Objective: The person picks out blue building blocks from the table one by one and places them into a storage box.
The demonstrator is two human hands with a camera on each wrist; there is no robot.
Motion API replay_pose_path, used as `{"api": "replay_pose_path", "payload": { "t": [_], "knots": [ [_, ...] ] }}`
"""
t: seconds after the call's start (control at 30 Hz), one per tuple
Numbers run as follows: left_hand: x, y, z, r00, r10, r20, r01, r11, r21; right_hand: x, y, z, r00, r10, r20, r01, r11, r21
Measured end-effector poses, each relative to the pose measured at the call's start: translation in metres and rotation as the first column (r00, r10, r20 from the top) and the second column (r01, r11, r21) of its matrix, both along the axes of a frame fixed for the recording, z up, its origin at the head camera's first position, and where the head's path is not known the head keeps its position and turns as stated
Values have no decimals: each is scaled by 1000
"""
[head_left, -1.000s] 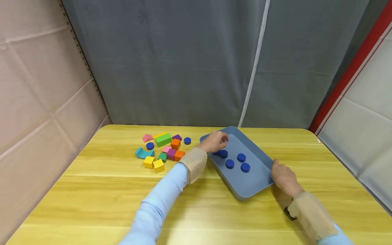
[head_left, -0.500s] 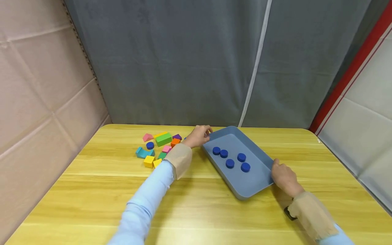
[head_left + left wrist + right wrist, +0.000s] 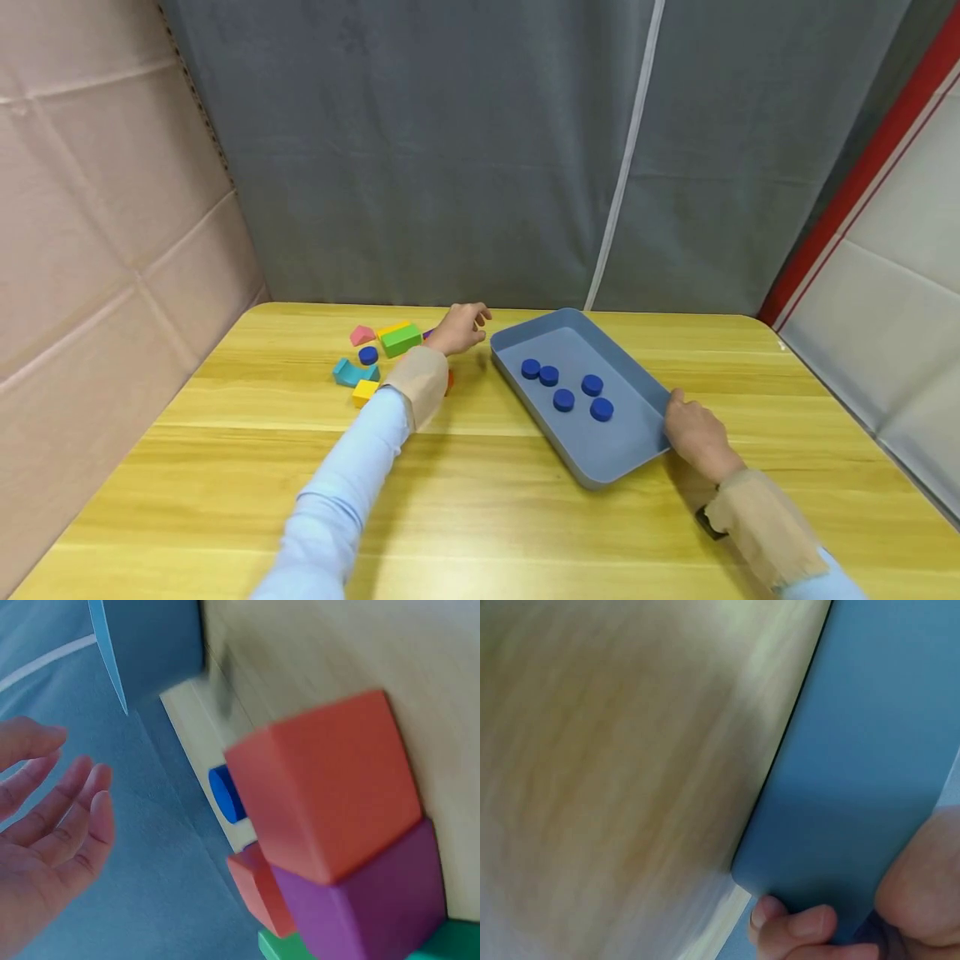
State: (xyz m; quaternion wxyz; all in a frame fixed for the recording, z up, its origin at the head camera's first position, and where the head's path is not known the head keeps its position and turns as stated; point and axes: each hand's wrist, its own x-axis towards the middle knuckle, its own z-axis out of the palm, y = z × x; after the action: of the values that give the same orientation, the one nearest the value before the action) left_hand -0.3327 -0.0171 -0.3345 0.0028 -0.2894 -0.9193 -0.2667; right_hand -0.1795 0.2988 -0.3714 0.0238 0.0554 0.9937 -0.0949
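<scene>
My left hand [image 3: 459, 327] hovers over the far side of the table, with its fingers loosely bent and nothing between them. In the left wrist view a blue disc [image 3: 227, 795] lies on the table beyond an orange block [image 3: 330, 787]; in the head view my left hand hides that disc. My right hand [image 3: 699, 435] grips the near right corner of a grey-blue tray [image 3: 551, 442], thumb over the rim and fingers outside. Inside the tray lie several blue discs [image 3: 564, 400]. One more blue disc [image 3: 367, 356] sits left among coloured blocks.
Left of the tray are a light green block [image 3: 401, 340], a pink block [image 3: 362, 336], a turquoise curved block [image 3: 354, 374] and a yellow block [image 3: 364, 392]. Partly hidden by my left arm are others. A grey curtain [image 3: 450, 167] hangs behind the table.
My left hand has moved left from above the tray, out past its rim, to the blocks. My right hand and the tray have stayed in place.
</scene>
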Motion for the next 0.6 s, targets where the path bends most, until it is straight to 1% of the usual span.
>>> {"api": "replay_pose_path", "payload": {
  "t": [0.2,0.33,0.47,0.6],
  "knots": [
    [-4,-11,-1,998,46,49,-46,999,-6,0,0,0,1000,4,-3,-4,1000,2],
    [-5,-16,0,996,69,54,-67,997,-30,0,-1,1,1000,7,-9,-7,1000,4],
    [-7,-20,-1,995,81,55,-77,995,-70,0,-1,0,1000,2,-10,-2,1000,6],
    [-9,-21,-4,990,106,91,-94,987,-130,1,-1,0,1000,6,-8,-6,1000,8]
  ]
}}
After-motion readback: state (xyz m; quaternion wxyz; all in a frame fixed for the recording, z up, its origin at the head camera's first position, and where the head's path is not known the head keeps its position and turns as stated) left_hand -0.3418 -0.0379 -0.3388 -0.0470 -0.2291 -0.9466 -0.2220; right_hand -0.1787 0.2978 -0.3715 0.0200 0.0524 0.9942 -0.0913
